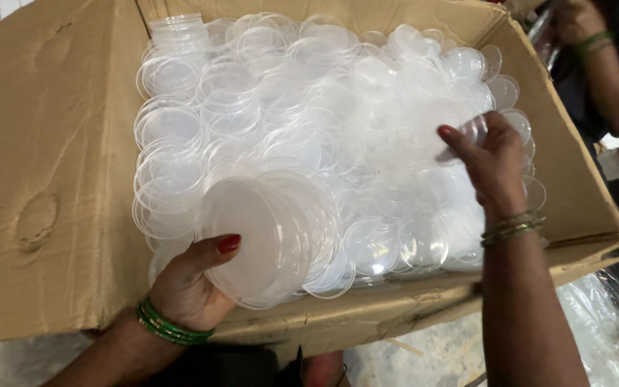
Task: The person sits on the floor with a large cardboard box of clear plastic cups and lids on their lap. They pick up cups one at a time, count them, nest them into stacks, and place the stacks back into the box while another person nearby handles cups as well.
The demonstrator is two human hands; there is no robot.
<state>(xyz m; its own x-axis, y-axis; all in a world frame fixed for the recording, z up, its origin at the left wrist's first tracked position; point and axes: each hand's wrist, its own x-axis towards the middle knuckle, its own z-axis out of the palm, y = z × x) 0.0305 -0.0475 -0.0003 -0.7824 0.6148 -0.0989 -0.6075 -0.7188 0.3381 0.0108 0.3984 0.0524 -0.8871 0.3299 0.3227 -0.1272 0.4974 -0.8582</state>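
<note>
Filling most of the view, a large cardboard box (51, 179) is seen open, its flaps spread outward. Its interior is heaped with loose clear plastic lids (309, 107), round and flat, lying at all angles. A fanned stack of lids (266, 229) is held on edge at the near side of the box, faces turned toward the heap; the left hand (191, 283) is closed around its lower rim, thumb pressed on the front lid. A single lid (476, 130) is pinched at the fingertips of the right hand (494, 163), raised over the right part of the heap. That lid lies to the right of the stack, well apart. Another person's arm (603, 64) is noted at the upper right.
</note>
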